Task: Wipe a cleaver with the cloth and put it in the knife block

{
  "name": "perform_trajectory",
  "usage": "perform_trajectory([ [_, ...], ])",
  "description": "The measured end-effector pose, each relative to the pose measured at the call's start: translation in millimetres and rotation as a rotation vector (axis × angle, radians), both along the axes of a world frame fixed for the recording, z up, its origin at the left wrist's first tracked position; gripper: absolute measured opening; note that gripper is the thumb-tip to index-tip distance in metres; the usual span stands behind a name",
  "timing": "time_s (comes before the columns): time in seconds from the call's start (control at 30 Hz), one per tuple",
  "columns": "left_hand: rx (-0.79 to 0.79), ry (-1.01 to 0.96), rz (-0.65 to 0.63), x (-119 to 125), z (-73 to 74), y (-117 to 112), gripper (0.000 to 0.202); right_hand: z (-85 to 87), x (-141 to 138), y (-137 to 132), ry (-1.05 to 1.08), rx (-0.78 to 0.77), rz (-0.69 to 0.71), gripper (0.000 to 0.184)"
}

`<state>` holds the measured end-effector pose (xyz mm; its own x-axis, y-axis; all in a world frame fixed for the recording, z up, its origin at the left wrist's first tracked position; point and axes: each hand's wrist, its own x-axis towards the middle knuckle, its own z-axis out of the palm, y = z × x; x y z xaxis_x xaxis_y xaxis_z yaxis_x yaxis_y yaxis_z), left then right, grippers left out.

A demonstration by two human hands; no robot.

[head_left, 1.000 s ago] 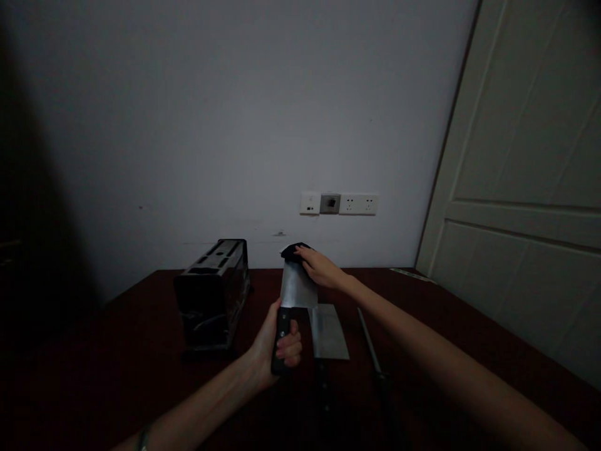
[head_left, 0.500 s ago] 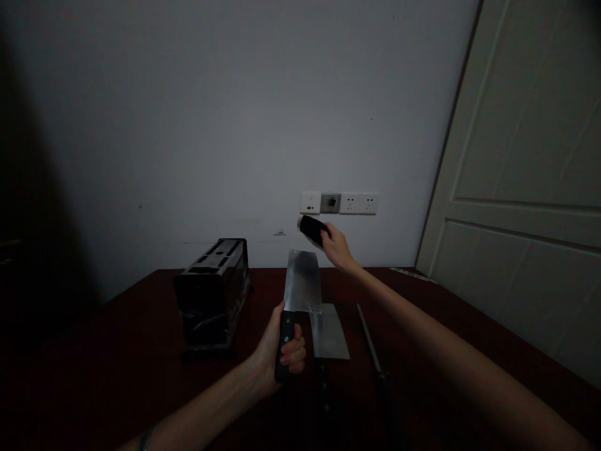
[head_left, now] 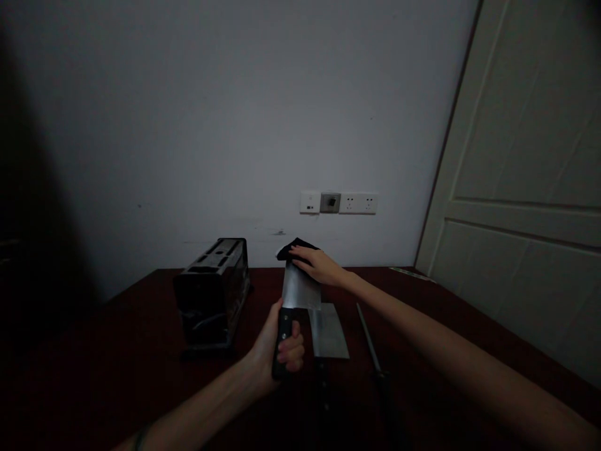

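Note:
My left hand (head_left: 282, 347) grips the black handle of a cleaver (head_left: 298, 289), whose broad steel blade points away from me above the dark red table (head_left: 117, 369). My right hand (head_left: 317, 264) presses a small black cloth-like object (head_left: 293, 247) onto the far end of that blade. A second cleaver (head_left: 328, 332) lies flat on the table just right of the held one, its dark handle toward me. A thin sharpening steel (head_left: 369, 341) lies to its right.
A black knife block or rack (head_left: 213, 291) stands on the table at the left. Behind is a pale wall with a row of sockets (head_left: 339, 203). A closed cream door (head_left: 526, 188) fills the right side. The room is dim.
My right hand, which was lifted off near the sockets half a second ago, has come back down with the black object onto the blade's far end. My left hand stays on the handle.

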<state>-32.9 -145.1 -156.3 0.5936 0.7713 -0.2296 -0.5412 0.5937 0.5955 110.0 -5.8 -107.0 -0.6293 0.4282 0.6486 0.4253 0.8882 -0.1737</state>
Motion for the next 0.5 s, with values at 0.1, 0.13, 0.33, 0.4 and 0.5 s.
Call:
perform_trajectory([
  [0.1, -0.009, 0.007, 0.002, -2.4, 0.5, 1.3, 0.073, 0.3, -1.4, -4.3, 0.031, -0.043, 0.038, 0.034],
  [0.13, -0.013, 0.014, 0.003, -3.3, 0.3, 2.0, 0.073, -1.2, -1.7, -6.7, 0.046, -0.062, 0.044, 0.034],
  [0.33, -0.044, 0.015, -0.024, -6.4, -3.6, 6.1, 0.073, -22.0, -2.5, -30.8, 0.111, -0.128, 0.094, 0.034],
  [0.4, -0.05, 0.009, -0.03, -6.4, -5.7, 7.1, 0.073, -29.0, -2.6, -42.3, 0.12, -0.157, 0.107, 0.034],
  [0.5, -0.061, 0.004, -0.029, -7.4, -9.0, 9.2, 0.074, -36.7, -3.3, -60.7, 0.13, -0.205, 0.14, 0.034],
])
